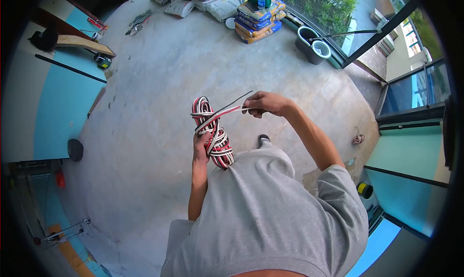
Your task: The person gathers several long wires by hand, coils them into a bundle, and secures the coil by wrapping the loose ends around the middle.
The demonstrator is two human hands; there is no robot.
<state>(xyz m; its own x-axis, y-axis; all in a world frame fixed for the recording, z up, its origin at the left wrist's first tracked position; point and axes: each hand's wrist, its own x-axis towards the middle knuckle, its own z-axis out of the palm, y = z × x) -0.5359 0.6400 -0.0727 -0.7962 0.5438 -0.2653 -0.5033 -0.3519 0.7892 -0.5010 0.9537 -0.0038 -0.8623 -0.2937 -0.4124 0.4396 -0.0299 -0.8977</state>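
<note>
A long bundle of electrical wire (220, 146), with red, white and black strands wound together, is held upright in front of my body. My left hand (201, 149) is closed around its lower middle from the left side. To the right of the bundle, my right hand (263, 104) pinches the red and white strands that stretch out from it. A dark strand end sticks up loose just left of my right fingertips. Part of my left fingers is hidden behind the bundle.
Stacked cement bags (258, 21) and white sacks (222, 6) stand at the far side. Black buckets (313, 47) sit by the glass door. Another small wire coil (358, 139) lies at the right wall. A wooden board (87, 44) is at the left.
</note>
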